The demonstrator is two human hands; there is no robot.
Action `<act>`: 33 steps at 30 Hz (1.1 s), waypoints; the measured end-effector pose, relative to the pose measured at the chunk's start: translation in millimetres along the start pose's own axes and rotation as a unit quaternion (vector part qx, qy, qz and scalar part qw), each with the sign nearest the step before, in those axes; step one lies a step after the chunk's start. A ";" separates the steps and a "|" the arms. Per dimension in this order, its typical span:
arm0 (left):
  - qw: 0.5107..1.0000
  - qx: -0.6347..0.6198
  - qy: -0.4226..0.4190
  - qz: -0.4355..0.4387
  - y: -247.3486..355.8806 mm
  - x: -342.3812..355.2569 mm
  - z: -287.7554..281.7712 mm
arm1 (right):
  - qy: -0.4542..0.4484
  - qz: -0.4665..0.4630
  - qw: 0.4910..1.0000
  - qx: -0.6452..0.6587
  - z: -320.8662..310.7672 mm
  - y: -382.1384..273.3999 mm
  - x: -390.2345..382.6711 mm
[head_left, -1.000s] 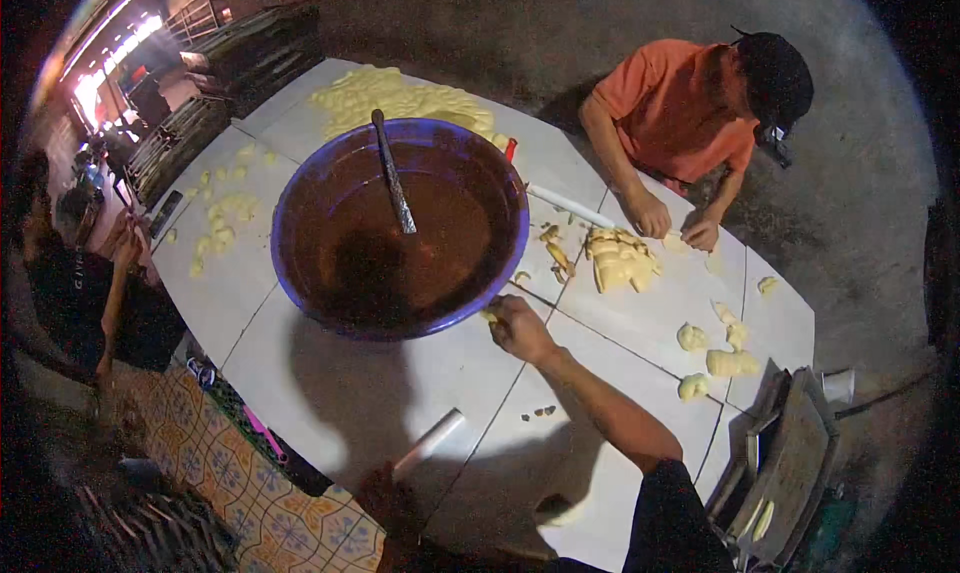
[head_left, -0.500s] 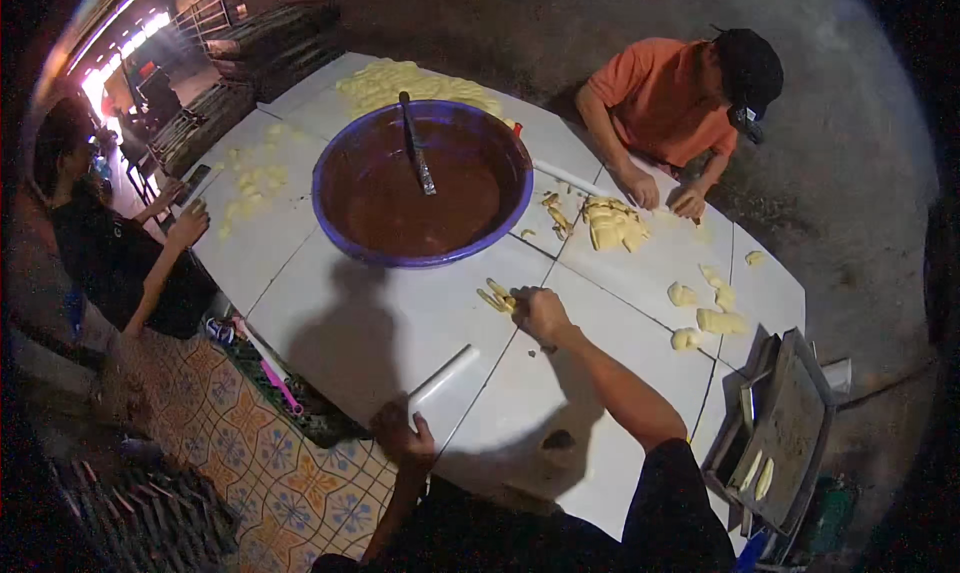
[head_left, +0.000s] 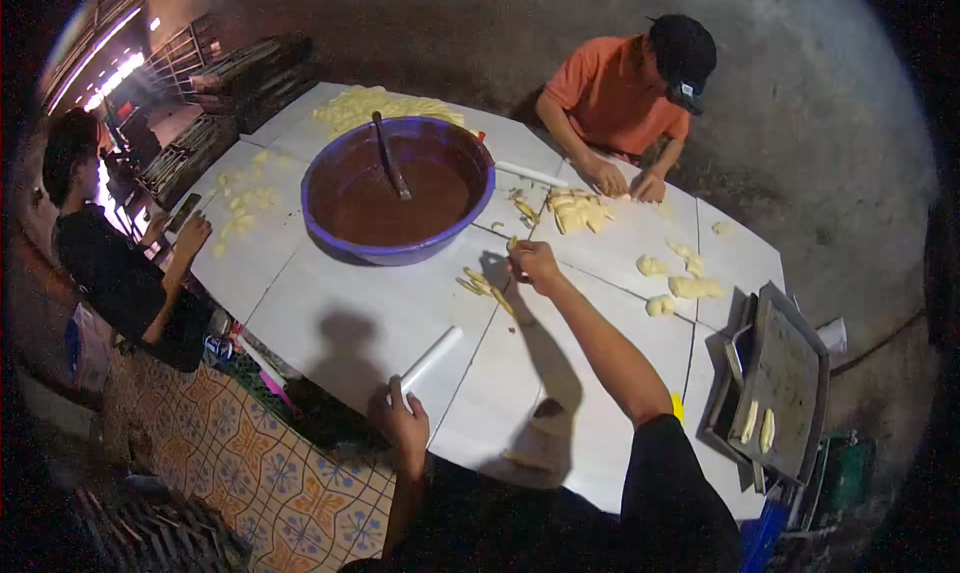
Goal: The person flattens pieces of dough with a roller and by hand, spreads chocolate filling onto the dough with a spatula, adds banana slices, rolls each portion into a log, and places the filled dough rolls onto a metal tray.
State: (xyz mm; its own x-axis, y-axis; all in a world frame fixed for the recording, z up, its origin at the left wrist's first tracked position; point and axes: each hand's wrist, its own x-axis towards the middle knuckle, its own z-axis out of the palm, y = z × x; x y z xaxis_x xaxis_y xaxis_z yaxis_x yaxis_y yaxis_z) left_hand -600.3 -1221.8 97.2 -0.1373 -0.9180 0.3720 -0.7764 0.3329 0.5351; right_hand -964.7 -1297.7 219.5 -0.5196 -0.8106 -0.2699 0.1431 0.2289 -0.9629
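Note:
My right hand (head_left: 535, 265) is raised over the middle of the white table (head_left: 385, 308), its fingers closed on a thin yellow strip (head_left: 512, 243) whose tip sticks out. Just left of it, several similar yellow strips (head_left: 483, 285) lie in a small loose pile. At the near edge, my left hand (head_left: 406, 428) has its fingers around the near end of a smooth white rod (head_left: 432, 360), which slants away to the right. A big purple basin (head_left: 470, 220) of brown paste stands beyond, with a dark-handled spatula (head_left: 390, 156) in it.
Opposite, a person in orange (head_left: 615, 103) works beside pale dough pieces (head_left: 578, 211). Another white rod (head_left: 528, 173) lies near them. At left, a person in black (head_left: 120, 273) holds a phone (head_left: 183, 213). Metal trays (head_left: 780, 383) lean at the right edge; more dough (head_left: 690, 287) lies nearby.
My right hand has lifted away from the strip pile, up and slightly right, with a strip in its fingers. My left hand has moved onto the rod's near end. The view has shifted.

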 end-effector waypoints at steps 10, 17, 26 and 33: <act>0.977 -0.099 -0.018 0.188 98.3 28.4 -18.6 | -0.001 -0.153 0.898 -0.413 -84.6 69.1 -208.6; 0.844 -0.258 -0.329 0.335 158.3 17.1 50.5 | 0.073 -0.296 0.855 -0.419 -75.9 120.2 -246.0; 0.852 -0.193 -0.284 0.396 164.8 1.8 65.0 | 0.055 -0.249 0.861 -0.440 -85.3 136.5 -242.4; 0.828 -0.210 -0.330 0.401 151.2 -8.3 39.9 | 0.032 -0.271 0.865 -0.420 -79.7 129.4 -277.1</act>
State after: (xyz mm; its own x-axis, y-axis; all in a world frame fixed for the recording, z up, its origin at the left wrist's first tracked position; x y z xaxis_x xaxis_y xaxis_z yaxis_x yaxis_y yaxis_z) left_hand -741.1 -1172.4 144.8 -0.9194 -0.2376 0.3134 -0.0098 0.8105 0.5857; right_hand -869.4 -1000.5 169.9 -0.3678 -0.8968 0.2461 -0.7853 0.1578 -0.5986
